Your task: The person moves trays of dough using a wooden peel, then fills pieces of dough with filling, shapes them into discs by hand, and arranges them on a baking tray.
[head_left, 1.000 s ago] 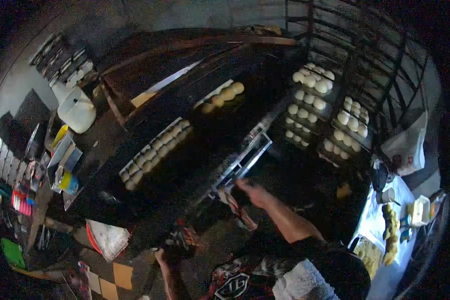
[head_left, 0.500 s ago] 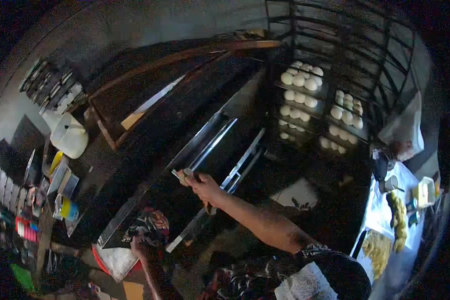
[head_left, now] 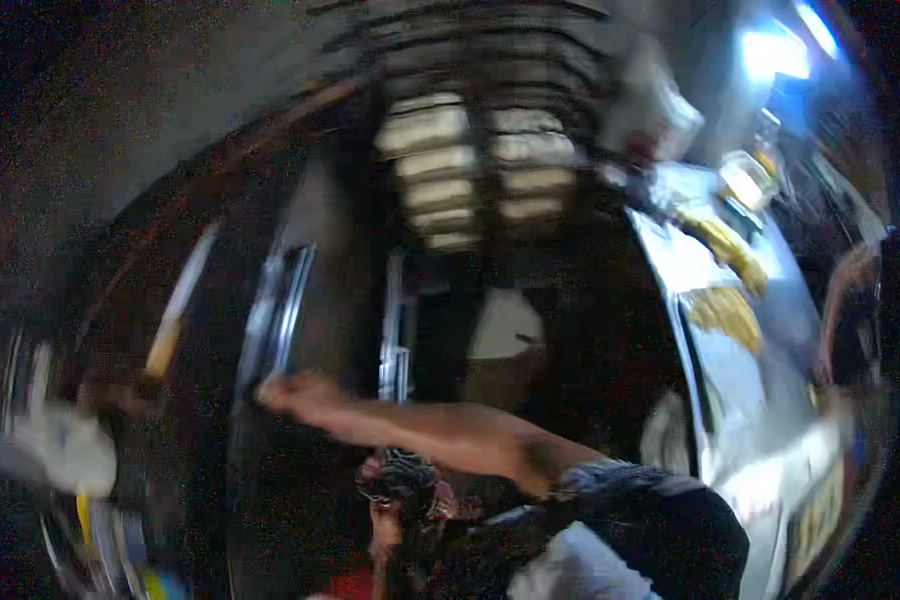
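Observation:
My right hand reaches across with bent fingers at the near end of a dark panel's bright metal edge. Motion blurs the fingers, but they look closed round that edge. Lower down, my left hand is closed on a bunched patterned cloth, partly red and black. A second pair of shiny metal rails runs right of my right hand. What the panel belongs to is lost in the dark.
Shelves at the back hold rows of pale round dough balls. On the right, a brightly lit table carries yellowish dough strips and a container. Another person's arm shows at far right. A whitish jug stands left.
The view has swung to the right, so the shelves and panel sit further left and the lit table shows more. My right hand stays by the metal edge; my left still has the cloth.

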Demonstrator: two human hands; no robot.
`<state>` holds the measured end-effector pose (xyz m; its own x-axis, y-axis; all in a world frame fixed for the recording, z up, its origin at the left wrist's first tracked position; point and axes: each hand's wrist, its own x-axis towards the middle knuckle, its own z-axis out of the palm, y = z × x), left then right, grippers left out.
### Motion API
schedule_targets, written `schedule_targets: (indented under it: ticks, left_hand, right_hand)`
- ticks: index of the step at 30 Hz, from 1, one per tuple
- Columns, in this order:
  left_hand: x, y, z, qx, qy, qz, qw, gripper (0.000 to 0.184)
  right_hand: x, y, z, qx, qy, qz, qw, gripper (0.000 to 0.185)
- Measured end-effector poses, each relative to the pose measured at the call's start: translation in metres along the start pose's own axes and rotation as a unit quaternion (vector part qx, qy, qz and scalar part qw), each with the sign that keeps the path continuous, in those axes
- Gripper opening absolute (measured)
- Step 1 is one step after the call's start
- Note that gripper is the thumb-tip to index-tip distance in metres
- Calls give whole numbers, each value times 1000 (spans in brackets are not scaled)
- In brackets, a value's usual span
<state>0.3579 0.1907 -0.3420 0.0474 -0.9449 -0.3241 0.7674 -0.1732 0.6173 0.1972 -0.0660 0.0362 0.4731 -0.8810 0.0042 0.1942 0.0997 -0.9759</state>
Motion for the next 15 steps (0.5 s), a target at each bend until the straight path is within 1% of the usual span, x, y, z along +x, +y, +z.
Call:
schedule_targets:
  ticks: [1, 2, 3, 4, 5, 6, 7, 8, 9, 10, 11, 13, 14, 15]
  left_hand:
    - [37, -1, 4, 229, -86, -51, 968, 41]
    - [72, -2, 14, 444, -190, -59, 874, 39]
    - [69, -24, 43, 426, -92, -103, 894, 39]
    - [77, -43, 74, 398, -39, -145, 905, 39]
    - [87, -59, 96, 409, -30, -170, 896, 39]
    - [99, -74, 122, 425, -31, -184, 886, 39]
    - [111, -89, 158, 443, -50, -182, 877, 39]
    - [122, -106, 196, 457, -76, -175, 869, 40]
    - [137, -122, 240, 472, -103, -161, 861, 40]
    - [150, -138, 287, 485, -136, -136, 853, 40]
    - [164, -158, 339, 495, -173, -107, 845, 41]
    - [187, -196, 451, 504, -244, -26, 828, 42]
    - [196, -213, 510, 502, -278, 23, 819, 43]
    - [202, -231, 568, 494, -309, 69, 810, 44]
  right_hand:
    - [-13, -14, -15, -47, -44, 57, 996, 39]
    - [-28, -31, -27, -74, -65, -14, 995, 51]
    - [-49, -46, -44, -136, -53, -47, 988, 55]
    - [-63, -53, -62, -201, -54, -76, 975, 60]
    - [-70, -34, -82, -268, 20, -113, 957, 62]
    - [-67, 7, -97, -331, 83, -146, 928, 64]
    - [-86, -10, -117, -392, 140, -178, 892, 67]
    - [-125, -14, -164, -308, 67, -111, 942, 68]
    - [-175, -28, -210, -269, 62, -64, 959, 67]
    - [-204, 18, -253, -234, 142, -94, 957, 65]
    - [-254, 31, -297, -243, 250, -29, 937, 61]
    - [-349, 41, -350, -245, 422, 89, 868, 39]
    - [-386, 61, -369, -217, 500, 31, 838, 32]
    - [-425, 51, -377, -215, 529, 40, 820, 32]
